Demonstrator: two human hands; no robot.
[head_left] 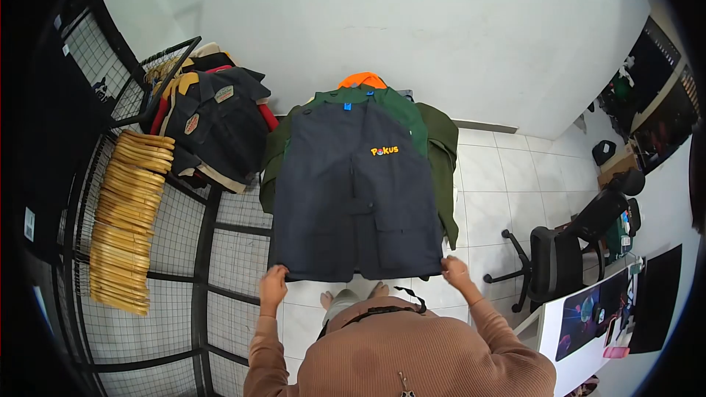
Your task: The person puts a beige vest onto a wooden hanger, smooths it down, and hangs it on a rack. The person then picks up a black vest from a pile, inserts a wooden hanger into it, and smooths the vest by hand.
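A dark navy vest (316, 184) lies spread out in front of me, its front facing up, with a yellow and red "Pokus" logo on the chest and a blue tag at the neck. My left hand (273, 284) pinches its lower left corner. At the lower right corner, my right hand (455, 270) grips the hem. Beneath the vest is a pile of garments: a green one (412, 123) shows at the neck, an olive green one (444, 169) sticks out at the sides, and an orange piece (362, 79) shows at the far end.
On the left, a black wire rack (202, 279) holds several wooden hangers (125, 228) and hanging shirts (213, 117). To the right stand an office chair (555, 257) and a white desk (548, 345) with a dark mat. A white wall (382, 22) rises behind the pile.
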